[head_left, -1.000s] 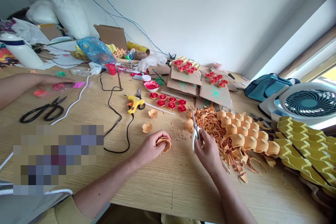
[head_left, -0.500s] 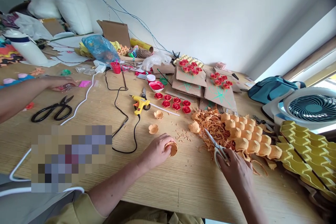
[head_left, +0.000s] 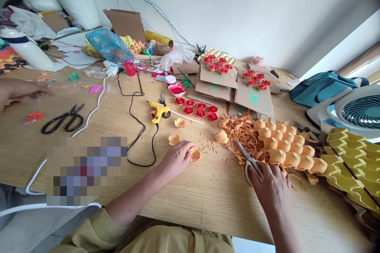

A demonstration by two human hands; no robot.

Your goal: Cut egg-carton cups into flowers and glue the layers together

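My left hand [head_left: 177, 161] is closed, its fingertips pinching the left rim of an orange egg-carton flower cup [head_left: 195, 155] that sits low over the table. Just beyond it lie two more cut cups, a single flower cup [head_left: 173, 139] and a layered one [head_left: 179, 123]. My right hand [head_left: 269, 185] is wrapped around the handles of white-handled scissors [head_left: 247, 153]. Their blades point away from me, over a heap of orange carton scraps [head_left: 242, 136]. A loose cup piece [head_left: 221, 137] rests at the heap's left edge.
Red paper roses [head_left: 201, 113] stand in rows behind a yellow glue gun [head_left: 159, 111]. Orange egg cartons [head_left: 289, 144] and yellow trays [head_left: 353, 166] fill the right side. Black scissors [head_left: 63, 120] and a co-worker's hand [head_left: 28, 89] are at left. Red paint sits in a bowl [head_left: 177, 90].
The co-worker's hand has moved left, away from the pink packet. My left fingers have shifted slightly towards the flower cup's left rim. The right hand still holds the scissors, and the view has shifted a little.
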